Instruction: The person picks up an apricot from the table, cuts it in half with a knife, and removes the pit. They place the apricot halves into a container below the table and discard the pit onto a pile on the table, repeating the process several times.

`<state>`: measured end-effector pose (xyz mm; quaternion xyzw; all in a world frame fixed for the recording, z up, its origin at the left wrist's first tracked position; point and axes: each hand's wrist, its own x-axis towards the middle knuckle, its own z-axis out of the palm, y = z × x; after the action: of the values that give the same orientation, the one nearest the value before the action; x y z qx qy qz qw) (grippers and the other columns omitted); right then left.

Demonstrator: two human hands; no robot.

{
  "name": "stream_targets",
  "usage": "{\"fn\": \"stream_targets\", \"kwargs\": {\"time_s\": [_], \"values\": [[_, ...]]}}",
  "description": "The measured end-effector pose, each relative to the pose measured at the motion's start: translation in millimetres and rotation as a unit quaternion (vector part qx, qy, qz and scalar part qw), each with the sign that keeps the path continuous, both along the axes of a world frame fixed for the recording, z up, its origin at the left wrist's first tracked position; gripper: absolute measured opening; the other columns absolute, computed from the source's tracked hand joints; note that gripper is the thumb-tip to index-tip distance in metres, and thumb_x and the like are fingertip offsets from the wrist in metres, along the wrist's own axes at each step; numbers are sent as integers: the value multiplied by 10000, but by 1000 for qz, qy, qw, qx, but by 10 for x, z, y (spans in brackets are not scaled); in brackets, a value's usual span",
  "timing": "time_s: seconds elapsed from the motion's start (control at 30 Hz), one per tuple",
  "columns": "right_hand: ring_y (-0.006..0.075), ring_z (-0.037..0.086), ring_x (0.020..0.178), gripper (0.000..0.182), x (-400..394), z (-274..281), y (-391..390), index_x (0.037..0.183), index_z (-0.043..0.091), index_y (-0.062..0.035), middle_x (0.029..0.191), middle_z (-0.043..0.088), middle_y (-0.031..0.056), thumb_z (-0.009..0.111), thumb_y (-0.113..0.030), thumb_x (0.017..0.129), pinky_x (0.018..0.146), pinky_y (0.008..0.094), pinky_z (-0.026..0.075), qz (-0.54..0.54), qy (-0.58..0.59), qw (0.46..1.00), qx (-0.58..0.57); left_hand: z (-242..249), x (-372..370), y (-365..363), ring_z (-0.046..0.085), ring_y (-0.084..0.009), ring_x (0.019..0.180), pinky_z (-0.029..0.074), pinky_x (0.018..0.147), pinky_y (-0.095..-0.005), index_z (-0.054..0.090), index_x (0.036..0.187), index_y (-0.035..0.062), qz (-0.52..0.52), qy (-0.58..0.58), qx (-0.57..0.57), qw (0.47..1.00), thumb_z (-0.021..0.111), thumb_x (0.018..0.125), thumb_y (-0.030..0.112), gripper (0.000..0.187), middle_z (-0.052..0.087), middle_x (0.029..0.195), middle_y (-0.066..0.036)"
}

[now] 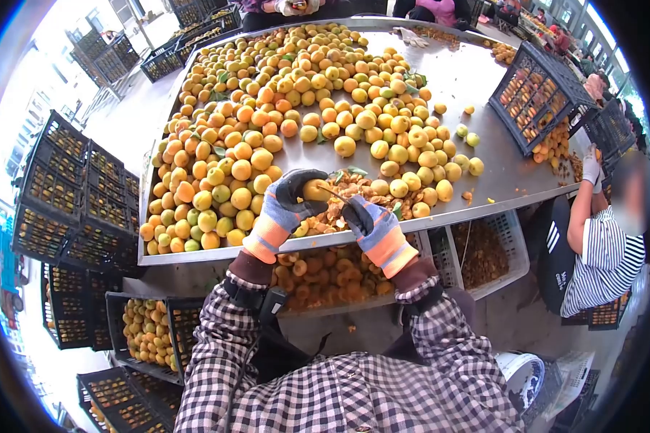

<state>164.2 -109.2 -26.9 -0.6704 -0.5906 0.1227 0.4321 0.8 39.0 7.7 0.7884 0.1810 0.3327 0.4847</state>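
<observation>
My left hand (287, 206), in a grey and orange glove with dark fingers, is closed around a yellow-orange fruit (316, 190) above the table's near edge. Just to its right, my right hand (372, 220), gloved alike, grips a thin dark tool (332, 192) whose tip reaches the fruit. Behind and beneath the hands lie orange peelings or fruit pieces (357, 186) on the metal table (484, 94). Many whole fruits (242, 169) spread over the table beyond and to the left. The tool's handle is mostly hidden in my right fingers.
Below the table edge sit a container of cut fruit (332, 278) and a white crate of scraps (484, 252). Black crates (72, 195) stack at the left. A tilted crate (531, 97) stands at the right, near a person in a striped shirt (607, 252).
</observation>
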Motion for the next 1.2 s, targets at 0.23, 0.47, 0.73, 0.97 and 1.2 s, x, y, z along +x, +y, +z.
{"fn": "stream_targets", "kwargs": {"time_s": [0.23,0.47,0.73,0.97,1.2], "values": [[346,669,906,361,-160,-79,21,1175,591,-2,958,693,189,679,-84,834,766,377,540,7,109,993,49,-43,-17,-41,629,-137,998,511,903,-288,630,1153,-20,-16,-21,-83,996,830,672,-7,521,675,1088,-69],[358,668,858,297,-182,-77,24,1125,600,-15,913,683,200,675,-106,852,710,387,537,25,69,997,38,89,-59,-86,618,-138,1010,502,903,-282,629,1147,-7,-17,13,-14,1000,837,671,34,521,664,1091,-61],[371,662,893,359,-224,-245,84,1159,588,17,947,676,216,684,-143,852,727,399,545,22,44,997,53,18,7,-319,609,-153,1038,502,899,-285,552,1263,-4,-32,-159,-385,909,814,732,101,602,628,1151,-73],[378,646,914,396,-229,-111,-39,1202,562,14,994,662,212,669,-122,846,774,399,533,51,85,995,29,69,-96,-202,598,-139,1059,505,923,-286,564,1234,-12,-84,-37,-242,966,816,706,36,587,628,1139,-58],[391,630,902,304,-361,-147,35,1123,551,8,967,642,213,633,-45,835,739,410,515,17,98,991,91,-75,50,-526,606,-159,1013,471,923,-295,556,1227,-10,-77,-145,-376,912,741,815,308,552,651,1066,-70]]}}
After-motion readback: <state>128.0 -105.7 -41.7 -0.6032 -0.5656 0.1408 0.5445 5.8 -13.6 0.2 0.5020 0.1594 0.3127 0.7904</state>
